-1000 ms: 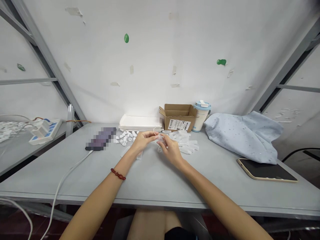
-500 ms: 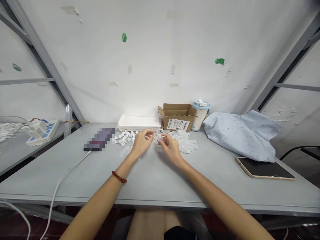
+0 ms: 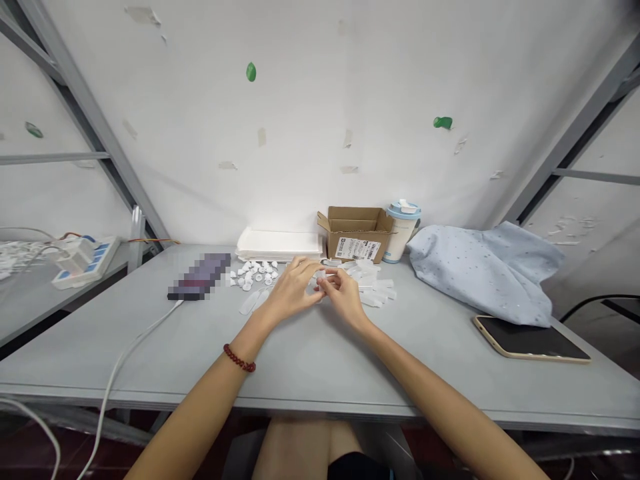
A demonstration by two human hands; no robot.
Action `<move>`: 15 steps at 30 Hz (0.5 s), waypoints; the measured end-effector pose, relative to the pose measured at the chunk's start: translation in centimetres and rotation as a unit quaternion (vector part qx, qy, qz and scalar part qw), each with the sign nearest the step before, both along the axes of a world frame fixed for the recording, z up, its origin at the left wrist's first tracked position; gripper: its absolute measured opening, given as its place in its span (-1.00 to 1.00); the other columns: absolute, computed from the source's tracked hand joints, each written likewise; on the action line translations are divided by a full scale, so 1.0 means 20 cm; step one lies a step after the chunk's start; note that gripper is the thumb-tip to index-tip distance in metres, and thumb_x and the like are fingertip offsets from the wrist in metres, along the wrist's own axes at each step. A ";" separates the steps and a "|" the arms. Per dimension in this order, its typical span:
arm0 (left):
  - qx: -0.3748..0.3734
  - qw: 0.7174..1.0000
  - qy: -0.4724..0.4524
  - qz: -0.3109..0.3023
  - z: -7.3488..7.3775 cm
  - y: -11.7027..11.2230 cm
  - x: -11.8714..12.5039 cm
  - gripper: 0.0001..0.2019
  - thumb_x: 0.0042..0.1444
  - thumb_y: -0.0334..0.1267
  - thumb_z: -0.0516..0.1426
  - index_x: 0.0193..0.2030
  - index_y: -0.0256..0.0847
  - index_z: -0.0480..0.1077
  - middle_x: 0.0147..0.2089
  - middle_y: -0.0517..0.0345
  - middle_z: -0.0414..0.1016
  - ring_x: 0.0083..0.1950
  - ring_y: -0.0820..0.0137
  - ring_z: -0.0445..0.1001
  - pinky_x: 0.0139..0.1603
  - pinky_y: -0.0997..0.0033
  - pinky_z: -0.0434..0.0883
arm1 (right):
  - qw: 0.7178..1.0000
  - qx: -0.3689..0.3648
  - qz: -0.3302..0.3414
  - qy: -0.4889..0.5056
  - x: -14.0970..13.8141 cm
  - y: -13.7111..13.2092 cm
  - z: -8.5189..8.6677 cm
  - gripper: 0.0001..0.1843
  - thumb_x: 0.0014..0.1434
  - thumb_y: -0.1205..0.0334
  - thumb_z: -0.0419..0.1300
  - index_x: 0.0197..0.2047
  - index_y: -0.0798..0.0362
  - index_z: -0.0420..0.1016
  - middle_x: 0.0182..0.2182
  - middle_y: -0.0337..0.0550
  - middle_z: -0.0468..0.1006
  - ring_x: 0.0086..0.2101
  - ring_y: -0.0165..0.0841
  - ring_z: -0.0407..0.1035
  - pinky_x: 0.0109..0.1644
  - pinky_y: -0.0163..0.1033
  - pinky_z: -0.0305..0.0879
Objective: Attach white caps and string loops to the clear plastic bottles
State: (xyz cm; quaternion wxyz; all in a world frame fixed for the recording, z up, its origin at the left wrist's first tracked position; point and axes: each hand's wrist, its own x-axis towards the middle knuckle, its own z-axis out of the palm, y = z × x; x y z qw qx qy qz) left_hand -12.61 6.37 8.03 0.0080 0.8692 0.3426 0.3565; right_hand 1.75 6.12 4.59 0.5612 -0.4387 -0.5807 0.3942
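My left hand [image 3: 295, 288] and my right hand [image 3: 343, 293] meet over the middle of the table. Between their fingertips is a small translucent piece [image 3: 321, 275], mostly covered by the fingers, so its kind is unclear. The right fingers pinch it, while the left thumb and forefinger curve around it from the other side. Left of my hands lie several small white plastic caps [image 3: 257, 272], with flat translucent strips [image 3: 250, 302] in front of them. More translucent strips [image 3: 377, 292] are heaped beside and behind my right hand.
At the wall stand a stack of white trays or sheets [image 3: 280, 245], an open cardboard box [image 3: 357, 237] and a lidded cup [image 3: 400, 233]. Pale blue cloth [image 3: 480, 270] and a phone [image 3: 530, 339] lie right. A blurred dark device [image 3: 200, 277] with a white cable [image 3: 135, 347] lies left.
My left hand has moved right, its fingers now longer and wider spread over the right fingertips. A thin white loop seen between the hands before is now hidden.
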 end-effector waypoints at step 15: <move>-0.297 0.945 0.111 0.078 0.09 -0.03 -0.22 -0.59 -0.18 -0.13 0.16 -0.14 -0.13 0.23 -0.15 0.11 0.23 -0.25 0.30 0.32 -0.30 0.35 0.31 | 0.969 -0.013 0.181 -0.168 -0.05 -0.09 0.02 -0.69 0.08 0.33 0.10 -0.09 0.17 0.47 -0.24 -0.07 0.53 -0.37 -0.36 0.45 -0.27 -0.26 0.34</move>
